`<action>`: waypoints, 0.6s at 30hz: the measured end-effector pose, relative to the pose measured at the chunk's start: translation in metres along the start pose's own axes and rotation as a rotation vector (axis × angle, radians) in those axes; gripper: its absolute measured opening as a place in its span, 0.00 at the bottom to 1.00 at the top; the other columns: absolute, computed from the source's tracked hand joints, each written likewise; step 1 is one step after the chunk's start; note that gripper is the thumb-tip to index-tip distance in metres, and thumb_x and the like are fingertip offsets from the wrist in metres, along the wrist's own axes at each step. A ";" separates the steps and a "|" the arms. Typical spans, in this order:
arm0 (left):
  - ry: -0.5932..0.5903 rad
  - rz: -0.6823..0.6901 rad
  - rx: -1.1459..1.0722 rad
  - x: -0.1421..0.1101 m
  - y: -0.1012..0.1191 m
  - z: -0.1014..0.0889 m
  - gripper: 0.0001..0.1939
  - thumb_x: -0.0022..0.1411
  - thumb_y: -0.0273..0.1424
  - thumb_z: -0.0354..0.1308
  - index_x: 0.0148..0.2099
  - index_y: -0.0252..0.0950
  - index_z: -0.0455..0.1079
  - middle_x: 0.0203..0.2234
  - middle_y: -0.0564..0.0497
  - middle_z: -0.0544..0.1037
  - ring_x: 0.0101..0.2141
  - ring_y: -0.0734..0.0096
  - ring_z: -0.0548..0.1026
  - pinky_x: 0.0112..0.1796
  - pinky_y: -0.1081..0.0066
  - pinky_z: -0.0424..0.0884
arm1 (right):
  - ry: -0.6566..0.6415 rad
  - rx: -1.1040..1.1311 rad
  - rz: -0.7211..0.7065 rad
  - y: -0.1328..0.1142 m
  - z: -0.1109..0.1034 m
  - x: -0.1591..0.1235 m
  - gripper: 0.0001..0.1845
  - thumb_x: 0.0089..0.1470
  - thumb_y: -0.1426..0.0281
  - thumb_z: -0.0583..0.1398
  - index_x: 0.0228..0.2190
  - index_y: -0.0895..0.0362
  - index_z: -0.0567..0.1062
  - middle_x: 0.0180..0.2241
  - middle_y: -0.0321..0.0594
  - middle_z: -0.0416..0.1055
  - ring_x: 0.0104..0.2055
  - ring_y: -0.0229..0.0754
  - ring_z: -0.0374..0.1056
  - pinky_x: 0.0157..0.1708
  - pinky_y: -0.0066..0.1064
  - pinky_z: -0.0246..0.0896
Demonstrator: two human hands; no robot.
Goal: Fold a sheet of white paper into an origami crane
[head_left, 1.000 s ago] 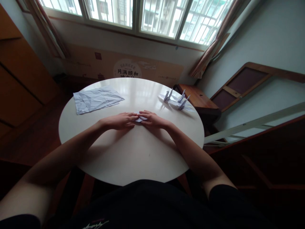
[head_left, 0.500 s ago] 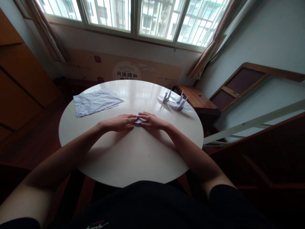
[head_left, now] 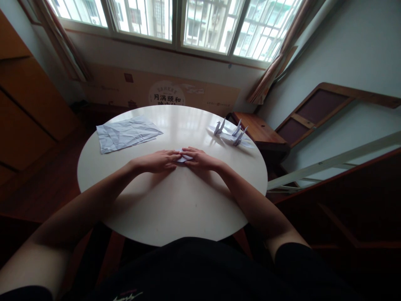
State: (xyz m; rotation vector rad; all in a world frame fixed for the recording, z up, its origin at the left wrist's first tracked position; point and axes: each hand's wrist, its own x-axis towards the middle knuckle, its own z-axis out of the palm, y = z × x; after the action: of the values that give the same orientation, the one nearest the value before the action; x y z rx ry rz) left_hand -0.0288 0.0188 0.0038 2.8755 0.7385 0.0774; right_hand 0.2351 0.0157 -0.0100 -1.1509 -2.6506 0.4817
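Observation:
A small piece of folded paper [head_left: 184, 158] lies on the white oval table [head_left: 178, 209], mostly covered by my fingers. My left hand [head_left: 161, 160] comes in from the left, its fingers pressed over the paper and its thumb at the near edge. From the other side my right hand [head_left: 200, 159] holds it too, fingertips on top and close to those of the left. How the paper is folded under the fingers is hidden.
Crumpled, creased sheets of paper [head_left: 128, 134] lie at the table's far left. Several folded paper cranes [head_left: 237, 137] stand at the far right. Beyond them is a brown wooden stand [head_left: 260, 128]; a flattened cardboard panel [head_left: 119, 85] leans below the window.

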 end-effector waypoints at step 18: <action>0.011 0.012 -0.002 -0.001 0.000 0.000 0.28 0.74 0.35 0.52 0.72 0.33 0.57 0.69 0.38 0.60 0.68 0.55 0.60 0.65 0.62 0.57 | 0.016 0.009 -0.002 0.004 0.003 0.001 0.32 0.63 0.61 0.61 0.66 0.52 0.66 0.69 0.51 0.59 0.72 0.58 0.51 0.70 0.53 0.48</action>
State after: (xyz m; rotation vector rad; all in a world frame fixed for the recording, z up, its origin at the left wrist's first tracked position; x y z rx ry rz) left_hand -0.0293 0.0184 0.0040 2.8806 0.7229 0.0952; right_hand 0.2361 0.0186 -0.0143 -1.1443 -2.6330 0.4807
